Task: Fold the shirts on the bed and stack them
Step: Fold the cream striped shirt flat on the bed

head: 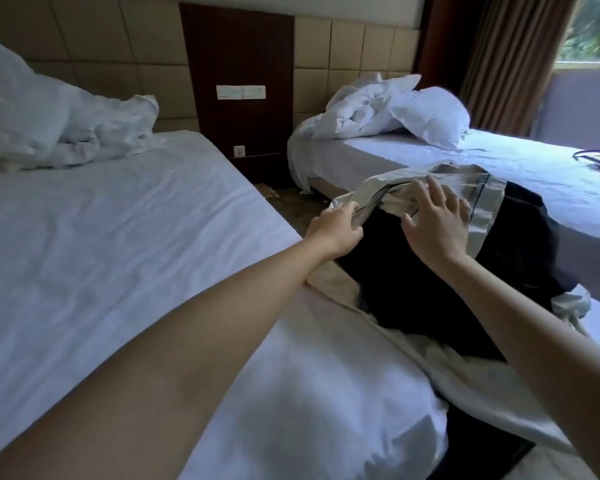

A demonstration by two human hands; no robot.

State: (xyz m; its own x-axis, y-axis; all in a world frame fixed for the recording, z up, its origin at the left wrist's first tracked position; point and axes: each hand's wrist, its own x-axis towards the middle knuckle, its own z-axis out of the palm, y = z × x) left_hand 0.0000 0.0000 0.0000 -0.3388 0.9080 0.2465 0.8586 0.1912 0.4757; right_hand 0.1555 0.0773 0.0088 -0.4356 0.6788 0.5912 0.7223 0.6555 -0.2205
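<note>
Navy shirt (430, 306), pale trim: long axis 12–6 o'clock. Left hand (335, 230) pinches trim at 10 o'clock; right hand (437, 226), fingers spread, presses alongside.

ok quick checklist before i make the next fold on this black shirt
1. Left hand grips the pale trim: ok.
2. Right hand open, fingers spread over the shirt, contact made: cannot tell.
3. Black shirt lying smooth: not ok, it is bunched at the top edge.
4. Shirt fully supported by the bed: cannot tell, it seems to overhang the gap.
5. Pale fabric under it kept out of the fold: cannot tell.
</note>
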